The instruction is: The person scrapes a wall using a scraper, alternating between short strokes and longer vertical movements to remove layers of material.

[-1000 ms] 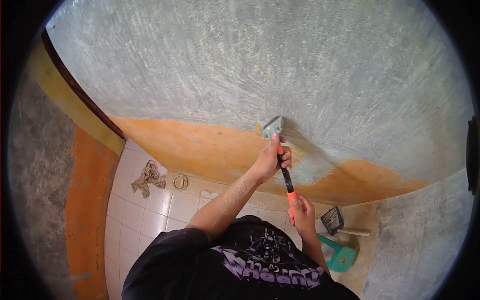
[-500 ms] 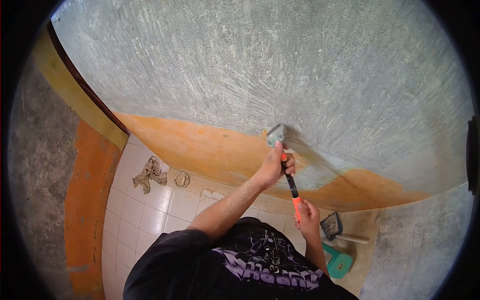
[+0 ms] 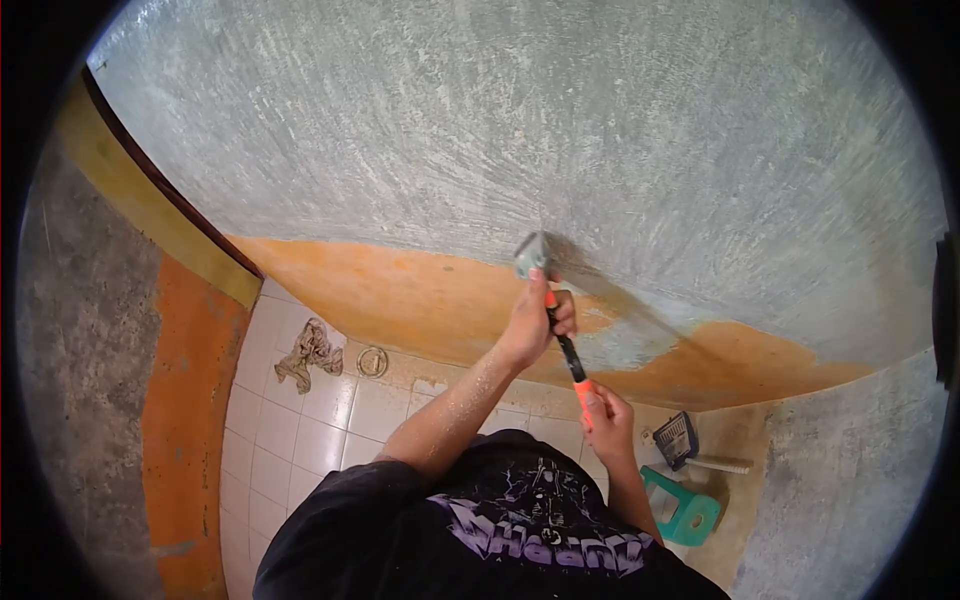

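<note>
Clock centred on the left hand (image 3: pixel 527 325); entries run near to far.

Risks (judgement): green stool (image 3: pixel 690 508) at 5 o'clock, beside the right forearm (image 3: pixel 632 488); a careless step that way could cause a stumble. Pale specks on the left forearm (image 3: pixel 455 402); similar dust on the palms could let the scraper (image 3: pixel 571 360) twist. Left thumb lies near the scraper head (image 3: pixel 532 256) at 12 o'clock, so a slip could rake knuckles on the wall (image 3: pixel 480 130). Uneven pressure could make a blade corner gouge it.

Grip: right hand (image 3: pixel 609 420), 5 o'clock, fingers wrapped on the scraper's orange end. Left hand closed round its neck. Head sits at the wall by the orange paint's (image 3: pixel 400 285) upper edge; blurred, firm contact unconfirmed.
</note>
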A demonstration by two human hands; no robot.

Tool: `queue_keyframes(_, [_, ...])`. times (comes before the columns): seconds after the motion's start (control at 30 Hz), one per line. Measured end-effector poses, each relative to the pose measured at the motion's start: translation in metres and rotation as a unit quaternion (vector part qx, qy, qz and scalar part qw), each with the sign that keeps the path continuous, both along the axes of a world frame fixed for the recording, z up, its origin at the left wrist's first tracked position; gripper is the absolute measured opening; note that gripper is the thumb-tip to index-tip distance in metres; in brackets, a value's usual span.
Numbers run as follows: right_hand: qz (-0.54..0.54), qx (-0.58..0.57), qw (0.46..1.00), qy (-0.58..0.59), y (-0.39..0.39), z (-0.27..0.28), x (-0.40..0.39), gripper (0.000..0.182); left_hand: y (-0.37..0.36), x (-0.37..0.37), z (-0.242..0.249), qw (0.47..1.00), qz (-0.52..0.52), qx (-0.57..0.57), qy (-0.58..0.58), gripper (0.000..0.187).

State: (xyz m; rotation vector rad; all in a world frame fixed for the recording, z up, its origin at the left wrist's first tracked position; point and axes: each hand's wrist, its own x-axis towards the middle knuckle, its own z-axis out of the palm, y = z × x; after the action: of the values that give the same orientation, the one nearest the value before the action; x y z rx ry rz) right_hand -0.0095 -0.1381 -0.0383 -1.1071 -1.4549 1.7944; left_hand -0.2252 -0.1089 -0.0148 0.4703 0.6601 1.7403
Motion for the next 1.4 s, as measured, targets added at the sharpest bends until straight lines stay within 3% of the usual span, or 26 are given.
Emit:
queue_keyframes(0.13, [-0.022, -0.007, 0.999, -0.025, 0.003, 0.013, 0.023, 0.031, 0.010, 0.025, 0.005, 0.998, -0.063, -0.021, -0.011, 0.054])
queue_keyframes(0.3, [0.001, 0.011, 1.000, -0.028, -0.001, 0.011, -0.003, 0.032, -0.001, -0.006, -0.001, 0.999, -0.014, 0.047, 0.007, 0.053])
queue_keyframes(0.43, [-0.018, 0.008, 0.999, -0.032, -0.005, 0.007, 0.015, 0.032, 0.001, 0.013, 0.002, 0.998, -0.057, -0.009, -0.020, 0.052])
queue_keyframes(0.67, [0.016, -0.053, 0.998, 0.030, -0.015, -0.005, -0.012, 0.034, -0.006, -0.011, 0.013, 0.995, -0.001, -0.010, 0.103, 0.049])
queue_keyframes(0.83, [-0.001, -0.049, 0.998, 0.030, -0.012, -0.032, 0.005, 0.036, -0.002, 0.003, 0.001, 0.995, -0.067, -0.050, 0.062, 0.043])
queue_keyframes(0.97, [0.026, -0.019, 0.998, 0.048, -0.012, -0.023, -0.024, 0.038, -0.004, -0.015, 0.017, 0.994, -0.008, 0.005, 0.106, 0.042])
queue_keyframes(1.07, [0.021, -0.011, 0.998, 0.065, -0.019, -0.023, -0.041, 0.034, -0.006, -0.030, 0.025, 0.989, -0.022, 0.017, 0.149, 0.042])
queue_keyframes(1.17, [-0.010, 0.017, 1.000, 0.021, -0.024, -0.052, -0.026, 0.033, -0.001, -0.014, -0.006, 0.988, -0.056, -0.010, 0.143, 0.043])
queue_keyframes(1.27, [-0.059, -0.025, 0.997, 0.034, -0.030, -0.086, -0.022, 0.035, 0.001, -0.002, -0.011, 0.983, -0.073, -0.037, 0.166, 0.044])
queue_keyframes(1.4, [-0.073, -0.003, 0.996, 0.057, -0.038, -0.058, -0.047, 0.033, 0.004, -0.010, 0.014, 0.979, -0.089, -0.017, 0.184, 0.043])
